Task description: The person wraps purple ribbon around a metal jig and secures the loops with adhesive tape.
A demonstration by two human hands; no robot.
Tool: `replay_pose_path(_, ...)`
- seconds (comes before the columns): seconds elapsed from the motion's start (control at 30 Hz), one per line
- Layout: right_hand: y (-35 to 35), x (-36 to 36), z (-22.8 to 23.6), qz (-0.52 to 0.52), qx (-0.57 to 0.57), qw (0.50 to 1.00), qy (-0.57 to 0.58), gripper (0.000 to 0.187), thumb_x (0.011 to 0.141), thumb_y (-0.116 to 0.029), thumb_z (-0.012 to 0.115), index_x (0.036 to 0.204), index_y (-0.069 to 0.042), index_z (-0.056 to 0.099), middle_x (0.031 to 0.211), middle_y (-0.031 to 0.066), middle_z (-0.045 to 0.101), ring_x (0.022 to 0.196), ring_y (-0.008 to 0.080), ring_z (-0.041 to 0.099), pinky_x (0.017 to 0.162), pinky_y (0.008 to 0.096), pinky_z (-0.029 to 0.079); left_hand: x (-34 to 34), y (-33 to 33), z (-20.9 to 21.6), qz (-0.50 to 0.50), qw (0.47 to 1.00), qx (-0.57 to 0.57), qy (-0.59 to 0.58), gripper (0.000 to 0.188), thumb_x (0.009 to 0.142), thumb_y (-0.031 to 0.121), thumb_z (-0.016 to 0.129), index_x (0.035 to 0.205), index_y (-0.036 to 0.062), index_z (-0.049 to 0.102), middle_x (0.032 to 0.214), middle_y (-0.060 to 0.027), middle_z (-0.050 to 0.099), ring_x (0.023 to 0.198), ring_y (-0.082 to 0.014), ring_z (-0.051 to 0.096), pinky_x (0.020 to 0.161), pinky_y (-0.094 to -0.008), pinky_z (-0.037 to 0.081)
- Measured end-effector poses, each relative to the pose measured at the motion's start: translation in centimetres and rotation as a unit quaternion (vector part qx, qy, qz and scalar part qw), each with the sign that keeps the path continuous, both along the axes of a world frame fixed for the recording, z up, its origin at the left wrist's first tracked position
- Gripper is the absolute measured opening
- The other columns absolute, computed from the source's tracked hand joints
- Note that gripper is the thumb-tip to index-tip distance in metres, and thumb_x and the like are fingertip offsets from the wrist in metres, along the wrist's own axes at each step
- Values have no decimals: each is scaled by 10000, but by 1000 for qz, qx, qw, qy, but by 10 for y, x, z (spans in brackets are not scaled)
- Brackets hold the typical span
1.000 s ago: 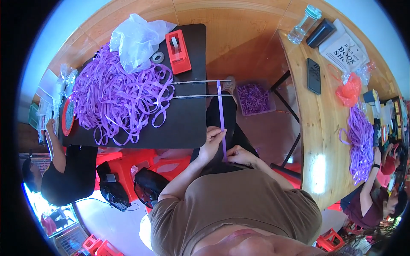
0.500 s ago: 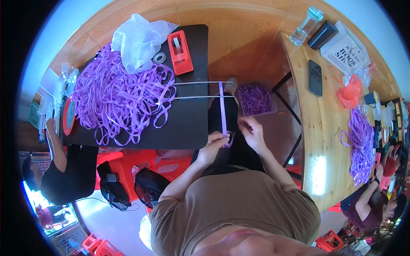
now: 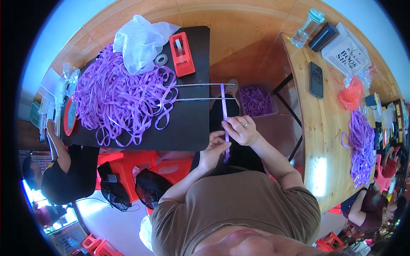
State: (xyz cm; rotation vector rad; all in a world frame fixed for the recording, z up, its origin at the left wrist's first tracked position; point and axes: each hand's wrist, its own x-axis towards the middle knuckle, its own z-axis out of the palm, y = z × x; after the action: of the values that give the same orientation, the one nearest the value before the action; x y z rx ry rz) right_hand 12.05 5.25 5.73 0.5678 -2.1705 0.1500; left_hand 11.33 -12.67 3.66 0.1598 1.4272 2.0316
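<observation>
A purple ribbon (image 3: 224,106) stretches from two thin metal rods (image 3: 198,99) that stick out past the dark table's edge down to my hands. My left hand (image 3: 213,151) pinches it low down, close to my lap, with a loose end hanging below. Just above, my right hand (image 3: 242,130), a ring on one finger, has its fingertips closed on the same ribbon. To the left, a large tangled heap of purple ribbon (image 3: 119,100) covers much of the table.
On the dark table (image 3: 188,128) are a red tape dispenser (image 3: 182,55), a tape roll (image 3: 161,59) and a plastic bag (image 3: 141,45). A bin of purple pieces (image 3: 257,101) stands on the floor. The wooden table (image 3: 311,128) at right carries a phone (image 3: 316,80) and more ribbon (image 3: 362,147). Other people sit at both sides.
My right hand has moved left and taken hold of the ribbon above my left hand. My left hand has shifted slightly lower, and the ribbon's end now hangs below it.
</observation>
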Motion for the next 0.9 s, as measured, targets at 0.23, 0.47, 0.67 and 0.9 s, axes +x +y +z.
replay_pose_path(0.23, -7, 11, 1, 15, 23, 1000, -3, 279, 686, -154, 635, 933, -34, 682, 992, 56, 602, 854, 155, 554, 643, 260, 414, 0, -6, -4, -35, 999, -5, -37, 251, 845, 46, 639, 1090, 21, 588, 804, -39, 644, 684, -79, 564, 591, -197, 422)
replay_pose_path(0.47, -8, 9, -6, 15, 26, 1000, -1, 251, 669, -109, 678, 906, -26, 685, 993, 70, 610, 820, 157, 570, 608, 261, 395, 7, -17, -2, -112, 992, -27, -58, 143, 853, 68, 638, 978, 1, 656, 843, -108, 694, 685, -127, 646, 575, -213, 494)
replay_pose_path(0.67, -7, 8, -13, 4, 34, 999, -19, 245, 656, -85, 695, 894, -31, 684, 967, 54, 599, 809, 151, 580, 600, 256, 376, 15, -30, -12, -191, 972, -54, -128, 156, 858, 78, 636, 977, -20, 661, 837, -116, 694, 666, -136, 657, 585, -212, 520)
replay_pose_path(0.9, -1, 7, -24, 10, 34, 997, -64, 342, 658, -123, 635, 984, -22, 661, 1013, 68, 591, 847, 157, 577, 614, 262, 389, 4, -34, -2, -244, 958, -96, -118, 163, 868, 97, 627, 973, -22, 662, 844, -131, 695, 657, -142, 663, 492, -196, 488)
